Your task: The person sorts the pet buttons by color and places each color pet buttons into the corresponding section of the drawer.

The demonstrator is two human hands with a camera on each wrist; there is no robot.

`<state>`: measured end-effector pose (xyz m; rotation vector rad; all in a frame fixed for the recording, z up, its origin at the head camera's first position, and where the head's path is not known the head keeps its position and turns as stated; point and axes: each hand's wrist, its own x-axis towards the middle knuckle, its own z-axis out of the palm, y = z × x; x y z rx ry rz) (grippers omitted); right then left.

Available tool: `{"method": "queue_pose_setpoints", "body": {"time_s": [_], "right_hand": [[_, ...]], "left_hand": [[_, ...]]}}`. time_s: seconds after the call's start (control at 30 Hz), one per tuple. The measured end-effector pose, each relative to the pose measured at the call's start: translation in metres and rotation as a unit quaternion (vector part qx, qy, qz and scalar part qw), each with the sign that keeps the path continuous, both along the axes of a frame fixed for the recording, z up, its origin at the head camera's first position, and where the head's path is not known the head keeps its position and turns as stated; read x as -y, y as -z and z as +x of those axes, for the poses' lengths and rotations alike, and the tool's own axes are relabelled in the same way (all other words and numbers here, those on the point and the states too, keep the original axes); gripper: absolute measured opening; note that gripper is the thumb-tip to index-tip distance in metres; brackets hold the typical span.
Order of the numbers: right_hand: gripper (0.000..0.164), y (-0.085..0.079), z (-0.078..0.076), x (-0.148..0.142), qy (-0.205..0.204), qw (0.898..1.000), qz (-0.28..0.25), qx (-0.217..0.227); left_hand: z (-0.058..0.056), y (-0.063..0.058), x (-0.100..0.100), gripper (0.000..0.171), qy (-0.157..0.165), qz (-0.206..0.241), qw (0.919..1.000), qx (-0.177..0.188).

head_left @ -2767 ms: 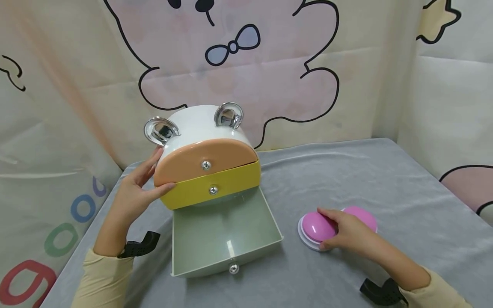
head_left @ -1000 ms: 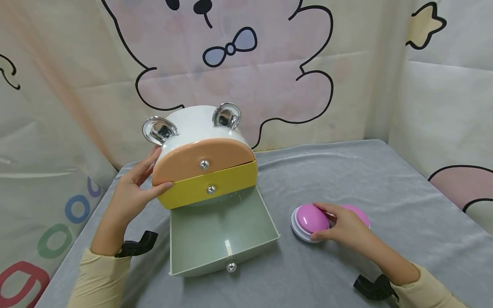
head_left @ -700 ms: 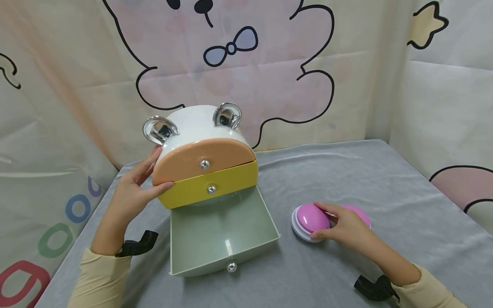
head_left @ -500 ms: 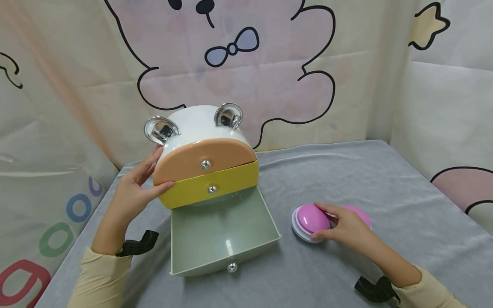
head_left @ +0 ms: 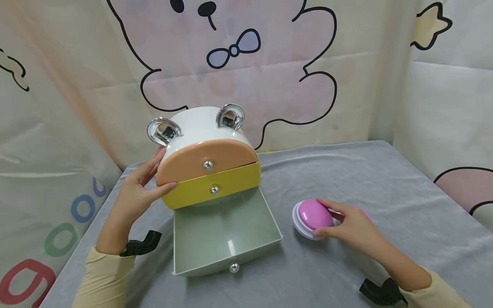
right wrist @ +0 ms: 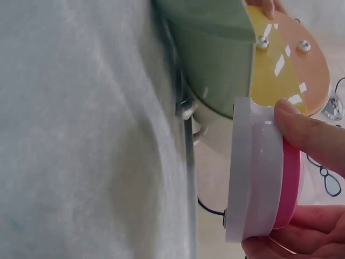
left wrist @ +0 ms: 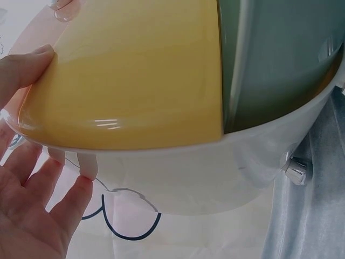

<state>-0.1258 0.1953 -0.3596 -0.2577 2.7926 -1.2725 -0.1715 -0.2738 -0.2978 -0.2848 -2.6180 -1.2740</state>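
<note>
My left hand holds the left side of a small white drawer cabinet with shiny silver ears. Its thumb lies on the yellow drawer front, and the other fingers touch the white side. The bottom green drawer is pulled out with nothing visible in it; the orange and yellow drawers are closed. To the right, my right hand grips a round pink-and-white push button by its edges. In the right wrist view the white base is raised off the cloth. A second pink dome is mostly hidden behind that hand.
Grey cloth covers the table. A printed curtain hangs behind the cabinet and along both sides. The open drawer juts toward the front, its silver knob foremost. Black wrist mounts sit on both forearms.
My right hand has lifted the nearer button slightly, and the second dome is now more hidden behind the hand. My left hand keeps its place on the cabinet; the head view shifts slightly.
</note>
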Motion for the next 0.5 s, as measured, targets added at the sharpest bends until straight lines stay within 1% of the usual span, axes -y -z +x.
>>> {"method": "queue_pose_setpoints", "body": {"time_s": [0.13,0.37,0.5], "right_hand": [[0.086,-0.005,0.002,0.002,-0.001,1.0,-0.011,0.0],[0.082,-0.018,0.005,0.012,-0.029,0.999,-0.046,-0.007],[0.08,-0.027,0.006,0.021,-0.037,0.998,-0.057,-0.01]], "left_hand": [[0.0,0.001,0.0,0.079,0.006,0.007,1.0,-0.001],[-0.001,0.003,0.001,0.079,0.005,0.019,0.9998,0.001],[-0.001,0.002,0.0,0.079,0.009,0.025,0.9996,-0.003]]}}
